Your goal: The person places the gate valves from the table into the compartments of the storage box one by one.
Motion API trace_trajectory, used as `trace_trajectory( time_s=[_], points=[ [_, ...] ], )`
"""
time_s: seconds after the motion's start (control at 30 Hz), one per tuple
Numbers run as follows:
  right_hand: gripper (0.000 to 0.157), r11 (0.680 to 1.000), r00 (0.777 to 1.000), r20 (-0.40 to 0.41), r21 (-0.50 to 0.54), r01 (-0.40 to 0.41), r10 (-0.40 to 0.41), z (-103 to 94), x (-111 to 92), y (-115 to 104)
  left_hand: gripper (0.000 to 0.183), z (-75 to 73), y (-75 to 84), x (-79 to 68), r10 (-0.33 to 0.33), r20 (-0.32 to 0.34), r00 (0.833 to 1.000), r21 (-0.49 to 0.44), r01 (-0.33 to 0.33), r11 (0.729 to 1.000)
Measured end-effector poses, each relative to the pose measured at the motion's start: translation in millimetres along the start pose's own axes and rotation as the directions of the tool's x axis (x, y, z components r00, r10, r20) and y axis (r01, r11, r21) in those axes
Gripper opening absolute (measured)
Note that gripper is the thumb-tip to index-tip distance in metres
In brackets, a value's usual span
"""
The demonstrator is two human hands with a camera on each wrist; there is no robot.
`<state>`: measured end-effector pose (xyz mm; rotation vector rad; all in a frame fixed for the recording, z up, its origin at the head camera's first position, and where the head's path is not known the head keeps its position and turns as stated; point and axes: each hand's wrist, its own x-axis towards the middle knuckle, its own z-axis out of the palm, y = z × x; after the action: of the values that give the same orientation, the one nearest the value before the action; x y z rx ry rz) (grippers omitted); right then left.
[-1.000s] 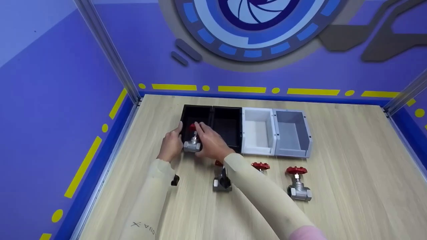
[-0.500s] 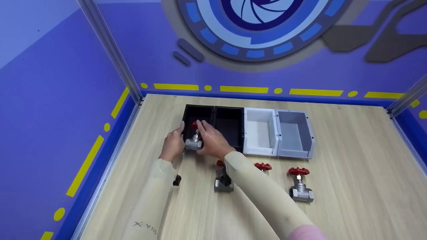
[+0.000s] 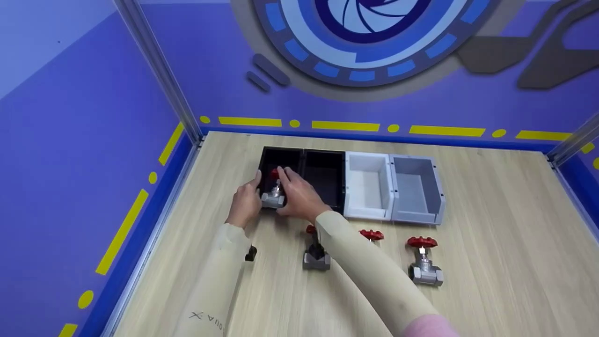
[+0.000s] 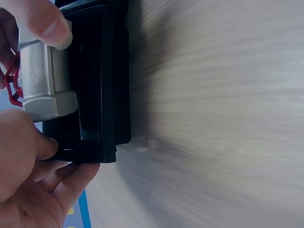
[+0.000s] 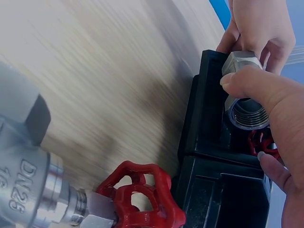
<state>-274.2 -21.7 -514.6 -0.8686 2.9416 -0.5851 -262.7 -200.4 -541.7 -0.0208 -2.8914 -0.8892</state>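
Note:
My right hand (image 3: 284, 193) grips a steel valve (image 3: 273, 198) with a red handwheel (image 3: 274, 173), holding it upright at the front wall of the leftmost black bin (image 3: 281, 159). The right wrist view shows thumb and fingers round the valve's threaded body (image 5: 244, 111), with the handwheel (image 5: 260, 142) down inside the bin (image 5: 204, 128). My left hand (image 3: 248, 199) grips that bin's front left corner. In the left wrist view its thumb and fingers (image 4: 71, 178) wrap the black bin's wall (image 4: 102, 95) just under the valve (image 4: 45, 71).
A second black bin (image 3: 325, 180), a white bin (image 3: 369, 185) and a grey bin (image 3: 414, 189) continue the row to the right. Three more red-wheeled valves stand in front: one (image 3: 316, 256) and another (image 3: 371, 234) partly behind my right forearm, a third (image 3: 424, 266) free.
My right hand has carried the valve slightly forward, from just before the black bin's front wall to over it. My left hand stays on the bin's corner.

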Motion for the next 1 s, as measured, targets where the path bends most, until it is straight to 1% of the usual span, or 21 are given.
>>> trace_trajectory(
  time_s=[0.13,0.3,0.53,0.67,0.83,1.0],
  points=[
    [0.110,1.000,1.000,-0.014,-0.009,0.003,-0.003,-0.4,3,1,0.056,-0.4,1.3,0.4,-0.024,0.023,0.999,-0.004,0.024,1.000],
    [0.110,1.000,1.000,-0.024,-0.016,-0.003,0.003,0.3,6,3,0.057,-0.3,1.7,0.2,-0.030,0.022,0.999,-0.008,0.030,1.000],
    [0.109,0.999,1.000,-0.014,-0.035,-0.022,0.022,0.7,11,3,0.057,0.7,0.9,1.0,-0.018,0.017,1.000,-0.020,0.018,1.000],
    [0.110,0.997,0.999,-0.016,-0.064,-0.035,0.034,0.7,13,4,0.057,1.5,1.1,2.0,-0.006,0.008,1.000,-0.013,0.006,1.000],
    [0.109,0.994,0.999,-0.021,-0.104,-0.028,0.026,3.3,16,6,0.057,1.5,-0.2,0.5,-0.009,0.008,1.000,0.002,0.009,1.000],
    [0.109,0.993,0.999,-0.046,-0.115,-0.020,0.015,2.5,18,9,0.058,1.0,-0.7,-0.7,0.004,-0.001,1.000,0.001,-0.004,1.000]
  ],
)
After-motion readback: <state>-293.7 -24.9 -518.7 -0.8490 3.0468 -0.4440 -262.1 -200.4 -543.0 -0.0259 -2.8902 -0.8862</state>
